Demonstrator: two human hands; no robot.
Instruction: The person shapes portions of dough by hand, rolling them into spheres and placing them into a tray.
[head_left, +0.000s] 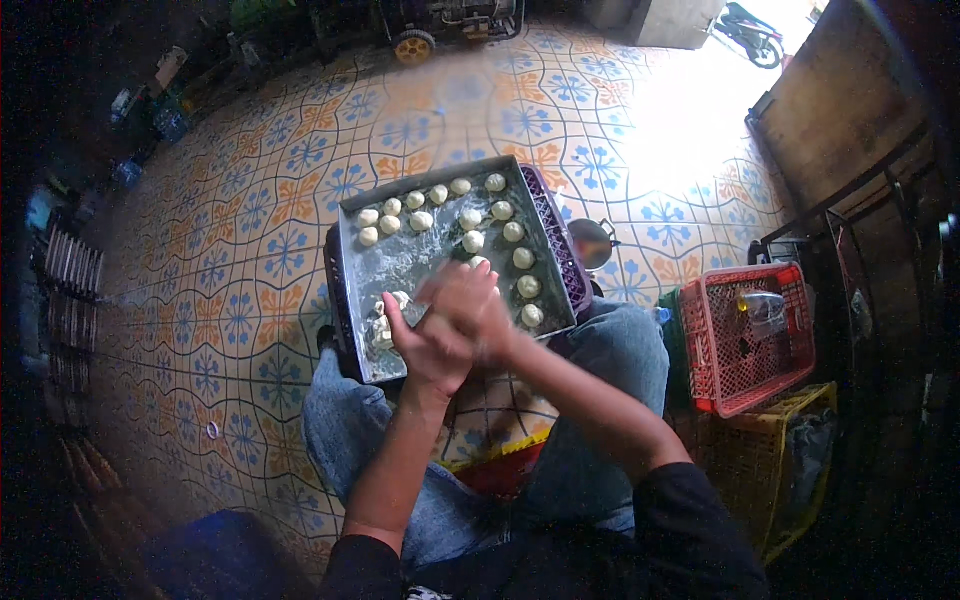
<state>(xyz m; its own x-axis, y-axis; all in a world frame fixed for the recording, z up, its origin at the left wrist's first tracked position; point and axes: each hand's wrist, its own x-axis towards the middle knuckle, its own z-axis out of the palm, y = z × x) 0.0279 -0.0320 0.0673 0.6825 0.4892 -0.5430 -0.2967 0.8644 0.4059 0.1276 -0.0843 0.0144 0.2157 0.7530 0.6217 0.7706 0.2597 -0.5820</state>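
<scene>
My left hand (436,348) and my right hand (474,308) are pressed together, palm to palm, above the near part of a square metal tray (400,262). The right lies across the left and is smeared by motion; the left thumb sticks out to the side. Whatever is between the palms is hidden. Round pale dough balls stand in the tray, such as one dough ball (523,258) in the right-hand row and others along the far edge. Rougher dough pieces (382,332) lie left of my hands. White flour (424,248) dusts the tray's bottom.
A purple crate (556,238) supports the tray between my knees. To the right are a pan (592,244), a red crate (752,395) holding a clear container (764,308), and a yellow crate (760,450). A wheeled machine (414,47) stands at the back on the patterned tile floor (285,205).
</scene>
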